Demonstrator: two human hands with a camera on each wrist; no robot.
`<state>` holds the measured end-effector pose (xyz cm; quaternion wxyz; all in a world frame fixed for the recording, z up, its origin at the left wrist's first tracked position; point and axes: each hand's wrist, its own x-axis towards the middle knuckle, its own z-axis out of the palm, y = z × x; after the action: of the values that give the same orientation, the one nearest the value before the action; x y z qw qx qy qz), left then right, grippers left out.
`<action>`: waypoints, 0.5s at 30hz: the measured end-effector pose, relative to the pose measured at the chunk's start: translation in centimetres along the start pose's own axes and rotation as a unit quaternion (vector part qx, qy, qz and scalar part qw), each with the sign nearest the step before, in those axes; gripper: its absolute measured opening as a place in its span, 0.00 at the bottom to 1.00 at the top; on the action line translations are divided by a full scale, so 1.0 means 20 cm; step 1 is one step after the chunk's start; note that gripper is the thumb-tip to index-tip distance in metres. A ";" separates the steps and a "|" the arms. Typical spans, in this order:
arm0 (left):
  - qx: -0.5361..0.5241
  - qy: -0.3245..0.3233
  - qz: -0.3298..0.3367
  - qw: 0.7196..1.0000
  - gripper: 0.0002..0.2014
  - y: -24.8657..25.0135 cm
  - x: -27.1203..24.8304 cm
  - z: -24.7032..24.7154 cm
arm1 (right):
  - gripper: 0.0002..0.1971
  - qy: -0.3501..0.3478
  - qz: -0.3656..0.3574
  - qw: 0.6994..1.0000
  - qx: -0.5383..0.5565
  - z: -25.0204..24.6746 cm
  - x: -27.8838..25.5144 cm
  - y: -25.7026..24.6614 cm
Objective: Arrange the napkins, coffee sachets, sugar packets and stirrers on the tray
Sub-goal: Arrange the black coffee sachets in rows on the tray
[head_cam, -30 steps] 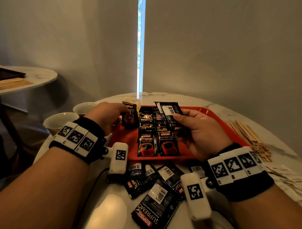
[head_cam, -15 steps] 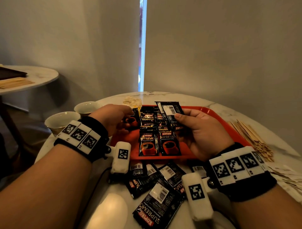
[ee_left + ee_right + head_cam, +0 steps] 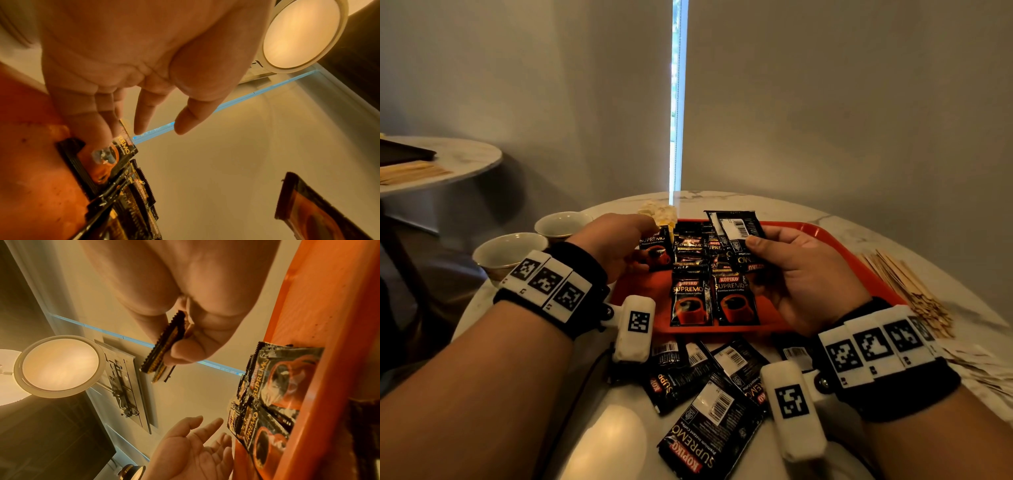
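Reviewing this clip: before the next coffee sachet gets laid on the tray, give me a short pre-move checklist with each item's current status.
1. Right hand grips spare sachets, several edges showing in the right wrist view: ok.
2. Left hand is free of the just-placed sachet: not ok, fingertips touch it.
3. Rows on the red tray are straight: ok for the front pair, cannot tell at the back.
4. Bare tray space for the next sachet: ok, left side.
5. Loose sachets left on the table: ok.
6. Stirrers on the tray: not ok.

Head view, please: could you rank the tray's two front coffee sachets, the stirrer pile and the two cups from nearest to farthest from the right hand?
From the right hand:
1. Front coffee sachets, just left, on the tray.
2. Stirrer pile, off its right.
3. Cups, far left.
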<state>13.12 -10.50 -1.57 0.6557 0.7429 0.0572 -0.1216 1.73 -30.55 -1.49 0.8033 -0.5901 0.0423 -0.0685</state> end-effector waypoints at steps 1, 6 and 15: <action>-0.005 -0.019 -0.005 1.000 0.05 0.00 0.00 0.00 | 0.14 0.000 0.000 1.000 0.001 0.00 0.00 0.00; 0.007 -0.064 -0.025 0.998 0.11 -0.01 0.01 0.02 | 0.14 -0.001 0.003 1.000 -0.001 -0.01 0.00 0.00; -0.024 -0.118 -0.092 0.988 0.12 0.01 0.01 0.01 | 0.10 0.001 0.007 1.000 -0.011 -0.01 0.01 0.01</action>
<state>13.38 -10.76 -1.55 0.6613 0.6993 0.0503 -0.2666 1.87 -30.69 -1.70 0.7970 -0.5987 0.0476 -0.0633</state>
